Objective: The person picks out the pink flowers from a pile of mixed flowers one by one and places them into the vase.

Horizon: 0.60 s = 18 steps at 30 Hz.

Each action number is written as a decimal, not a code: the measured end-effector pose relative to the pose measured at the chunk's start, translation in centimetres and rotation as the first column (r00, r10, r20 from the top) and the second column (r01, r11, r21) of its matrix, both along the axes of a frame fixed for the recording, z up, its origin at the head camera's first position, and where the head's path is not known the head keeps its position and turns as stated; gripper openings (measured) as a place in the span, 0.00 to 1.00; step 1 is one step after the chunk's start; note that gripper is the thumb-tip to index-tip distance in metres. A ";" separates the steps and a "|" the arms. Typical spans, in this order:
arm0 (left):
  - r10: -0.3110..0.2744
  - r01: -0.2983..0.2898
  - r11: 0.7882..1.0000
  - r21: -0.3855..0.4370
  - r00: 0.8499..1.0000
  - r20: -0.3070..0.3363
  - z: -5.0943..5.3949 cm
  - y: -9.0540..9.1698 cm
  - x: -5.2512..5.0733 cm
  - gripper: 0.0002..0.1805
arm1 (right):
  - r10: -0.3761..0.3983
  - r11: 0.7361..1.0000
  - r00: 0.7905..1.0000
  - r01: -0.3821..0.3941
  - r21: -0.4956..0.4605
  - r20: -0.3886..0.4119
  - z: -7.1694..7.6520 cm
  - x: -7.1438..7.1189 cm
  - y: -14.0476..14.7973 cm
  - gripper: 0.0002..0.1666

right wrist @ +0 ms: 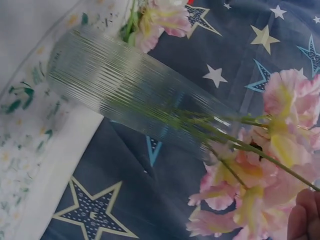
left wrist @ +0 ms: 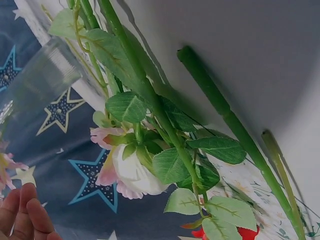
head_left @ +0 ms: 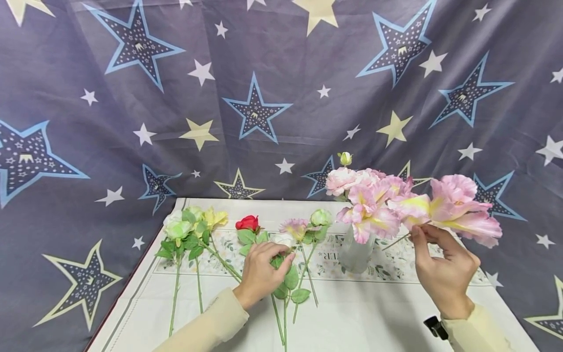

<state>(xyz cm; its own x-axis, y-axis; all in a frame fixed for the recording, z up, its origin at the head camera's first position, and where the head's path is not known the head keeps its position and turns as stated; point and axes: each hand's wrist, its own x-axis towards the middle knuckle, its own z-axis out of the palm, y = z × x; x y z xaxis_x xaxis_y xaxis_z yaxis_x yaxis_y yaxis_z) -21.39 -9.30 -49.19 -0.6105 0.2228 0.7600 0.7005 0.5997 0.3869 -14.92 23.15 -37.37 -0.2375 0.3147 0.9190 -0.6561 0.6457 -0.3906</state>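
My right hand [head_left: 444,269] pinches the thin stem of a pink iris [head_left: 457,200] with yellow markings, held right of a clear ribbed glass vase [head_left: 355,254]. Its stem's lower end points toward the vase; whether it touches the glass I cannot tell. More pink flowers [head_left: 371,215] stand in the vase, their stems visible through the glass in the right wrist view. Above the table, my left hand [head_left: 264,269] hovers by a white rose [left wrist: 135,170] with green leaves. In the left wrist view its loosely bent fingers [left wrist: 27,212] hold nothing.
Left on the white table [head_left: 136,303] lie pale green roses [head_left: 178,229] and a yellow flower [head_left: 215,218]. A red rose [head_left: 248,223] is in the middle, with a pink flower [head_left: 293,228] and a green bud [head_left: 321,217] further right. A star-patterned curtain [head_left: 264,161] hangs behind.
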 end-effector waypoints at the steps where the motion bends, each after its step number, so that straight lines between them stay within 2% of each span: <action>1: 0.002 -0.002 1.000 -0.002 1.000 0.002 0.0 0.0 0.0 0.08 | -0.004 1.000 1.000 0.004 -0.004 -0.008 0.1 -0.2 0.1 0.04; 9: 0.002 -0.002 1.000 -0.010 1.000 0.003 -0.1 -0.2 0.1 0.09 | 0.034 0.998 0.995 -0.039 -0.051 -0.095 0.7 -1.3 0.6 0.06; 18: 0.009 -0.009 1.000 -0.021 1.000 0.009 -0.4 -0.4 0.0 0.07 | 0.050 0.993 0.984 -0.068 -0.097 -0.173 2.6 -2.1 0.2 0.07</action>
